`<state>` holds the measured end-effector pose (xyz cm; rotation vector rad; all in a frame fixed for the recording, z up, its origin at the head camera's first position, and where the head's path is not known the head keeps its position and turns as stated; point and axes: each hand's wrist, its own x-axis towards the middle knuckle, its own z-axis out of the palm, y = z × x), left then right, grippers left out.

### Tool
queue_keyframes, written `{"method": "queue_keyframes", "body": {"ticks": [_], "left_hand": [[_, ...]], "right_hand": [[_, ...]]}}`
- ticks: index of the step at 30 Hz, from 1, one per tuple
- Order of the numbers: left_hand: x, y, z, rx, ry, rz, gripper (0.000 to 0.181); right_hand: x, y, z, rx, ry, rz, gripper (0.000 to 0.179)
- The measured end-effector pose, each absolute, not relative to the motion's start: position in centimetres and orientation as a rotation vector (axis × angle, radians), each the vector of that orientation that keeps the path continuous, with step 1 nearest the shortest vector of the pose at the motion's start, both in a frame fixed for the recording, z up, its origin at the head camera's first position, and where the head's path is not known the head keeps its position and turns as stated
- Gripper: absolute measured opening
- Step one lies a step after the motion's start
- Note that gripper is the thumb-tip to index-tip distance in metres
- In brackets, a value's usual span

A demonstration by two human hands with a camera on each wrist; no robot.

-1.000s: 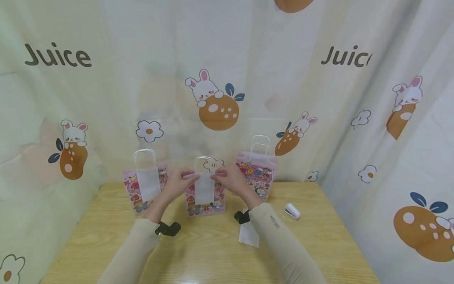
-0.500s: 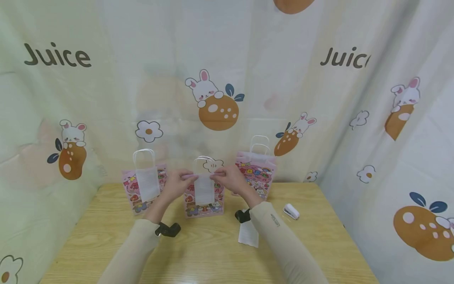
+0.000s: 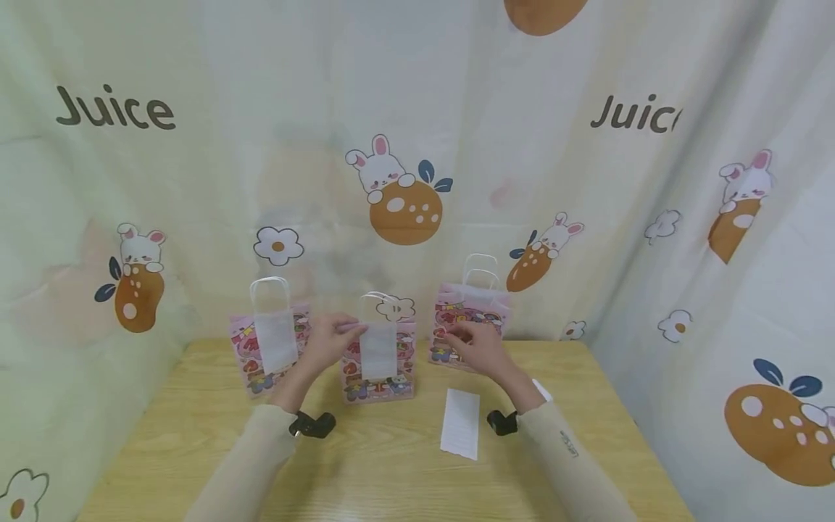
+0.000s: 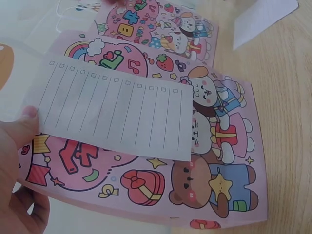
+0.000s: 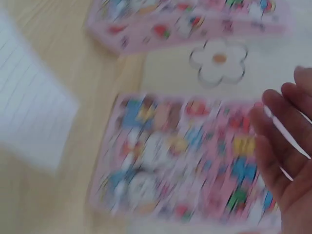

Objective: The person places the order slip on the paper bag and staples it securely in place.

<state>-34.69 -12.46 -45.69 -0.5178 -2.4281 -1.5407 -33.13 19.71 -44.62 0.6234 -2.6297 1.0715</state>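
Note:
My left hand (image 3: 331,339) pinches the top edge of the middle pink gift bag (image 3: 406,366), which stands upright. A white lined checklist slip (image 4: 117,109) lies flat against the bag's front; in the left wrist view my thumb rests at the slip's top end, with fingers behind the bag. My right hand (image 3: 483,349) hovers with nothing in it, fingers loosely bent, in front of the right-hand gift bag (image 3: 475,308). A loose lined slip (image 3: 460,426) lies on the table below it.
On the left stands another pink gift bag (image 3: 245,344) with a white slip (image 3: 276,342) on its front. A small white stapler (image 3: 543,390) shows partly behind my right wrist. The wooden table (image 3: 391,471) ends against a printed curtain (image 3: 313,188).
My right hand has let go of the middle bag's top edge and moved right, uncovering the loose slip and partly covering the stapler. My left hand keeps its hold.

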Motion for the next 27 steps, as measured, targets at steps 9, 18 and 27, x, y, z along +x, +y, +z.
{"method": "queue_keyframes", "body": {"ticks": [9, 18, 27], "left_hand": [[-34.0, -12.3, -45.7, -0.528, -2.410, -1.556, 0.019], [-33.7, -12.6, -45.9, -0.486, -2.428, -1.567, 0.026], [-34.3, -12.4, -45.9, -0.488, -2.426, -1.586, 0.025]], "right_hand": [[-29.3, 26.7, -48.2, 0.312, -2.636, 1.036, 0.009], [-29.5, 31.2, -52.5, 0.067, -2.764, 0.951, 0.042], [-30.0, 32.4, -55.3, -0.181, -2.810, 0.911, 0.052]]}}
